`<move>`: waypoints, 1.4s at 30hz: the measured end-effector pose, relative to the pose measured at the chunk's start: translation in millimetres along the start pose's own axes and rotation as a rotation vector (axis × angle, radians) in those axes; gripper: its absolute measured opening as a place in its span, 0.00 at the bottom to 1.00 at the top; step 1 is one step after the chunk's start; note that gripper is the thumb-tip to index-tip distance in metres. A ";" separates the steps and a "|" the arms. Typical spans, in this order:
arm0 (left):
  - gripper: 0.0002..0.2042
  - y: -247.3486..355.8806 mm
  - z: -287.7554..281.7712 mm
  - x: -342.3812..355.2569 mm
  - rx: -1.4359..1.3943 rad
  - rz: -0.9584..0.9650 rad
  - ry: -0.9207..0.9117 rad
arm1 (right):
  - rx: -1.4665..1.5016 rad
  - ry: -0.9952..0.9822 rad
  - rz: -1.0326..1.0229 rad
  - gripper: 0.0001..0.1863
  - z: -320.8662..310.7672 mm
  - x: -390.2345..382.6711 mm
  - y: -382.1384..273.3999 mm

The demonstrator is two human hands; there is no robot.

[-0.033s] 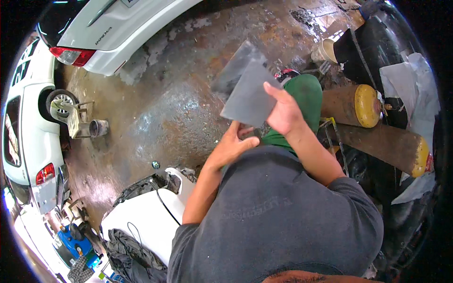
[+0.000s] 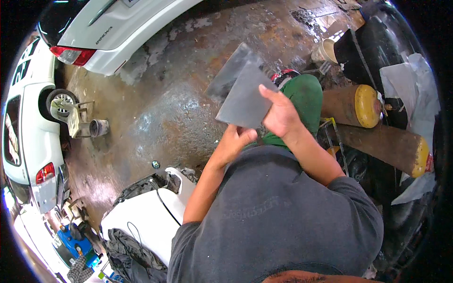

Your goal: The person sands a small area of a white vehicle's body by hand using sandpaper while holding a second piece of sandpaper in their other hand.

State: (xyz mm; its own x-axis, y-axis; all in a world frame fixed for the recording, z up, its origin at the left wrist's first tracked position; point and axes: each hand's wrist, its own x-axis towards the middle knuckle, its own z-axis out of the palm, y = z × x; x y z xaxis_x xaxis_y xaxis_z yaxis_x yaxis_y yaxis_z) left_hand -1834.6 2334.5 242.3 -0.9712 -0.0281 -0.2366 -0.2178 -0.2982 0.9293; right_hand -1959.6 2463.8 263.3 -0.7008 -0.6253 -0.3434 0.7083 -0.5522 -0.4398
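Observation:
Two flat grey panels are held out over the floor, with a lighter front sheet [image 2: 247,96] overlapping a darker, slightly blurred back sheet [image 2: 234,70]. They look thin and stiff; whether they are one folded piece or two separate ones I cannot tell. My right hand [image 2: 282,113] grips the front sheet's right edge, thumb on its upper face and fingers hidden beneath. At the lower edge, my left hand [image 2: 234,144] pinches with its thumb bent inward, its fingertips partly behind the sheet. My green-clad knee [image 2: 303,96] is just right of the sheets.
Two gas cylinders [image 2: 367,106] with yellow ends lie at the right, near a cream bucket [image 2: 327,51]. White cars [image 2: 137,35] stand at far left. A chair [image 2: 71,115] and small bucket [image 2: 99,128] are left; a white panel [image 2: 146,221] lies beside my left arm.
The sheets and my right hand have shifted slightly left. My left hand has moved a little right, its thumb now nearer the sheet's lower edge.

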 end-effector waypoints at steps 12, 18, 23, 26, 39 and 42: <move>0.40 22.8 -18.8 5.1 -0.196 0.046 0.204 | -1.164 0.036 -0.754 0.12 -0.8 -0.4 -39.8; 0.33 -1.4 -28.8 43.2 -0.938 -0.233 0.304 | -1.571 -0.744 -1.012 0.23 40.2 -29.0 23.8; 0.33 2.7 -31.0 0.9 0.258 0.365 0.266 | -1.552 -0.706 -0.922 0.27 36.1 -21.8 32.9; 0.35 -1.5 -44.7 -9.9 0.205 0.490 0.263 | -1.522 -0.804 -0.900 0.26 53.6 -28.5 41.0; 0.38 31.3 -77.5 -47.3 0.428 0.565 0.460 | -1.570 -0.621 -0.967 0.29 100.1 -24.9 87.9; 0.35 22.2 -92.1 -56.5 0.212 0.385 0.391 | -1.571 -0.668 -1.058 0.25 111.0 -7.0 100.6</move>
State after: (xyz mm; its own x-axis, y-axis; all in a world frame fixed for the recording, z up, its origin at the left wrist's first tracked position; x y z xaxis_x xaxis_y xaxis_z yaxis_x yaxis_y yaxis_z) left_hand -1775.7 2241.5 250.2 -0.8851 -0.4586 0.0794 0.0898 -0.0009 0.9960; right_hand -1874.0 2351.4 313.6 -0.3134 -0.7104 0.6302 -0.8216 -0.1300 -0.5551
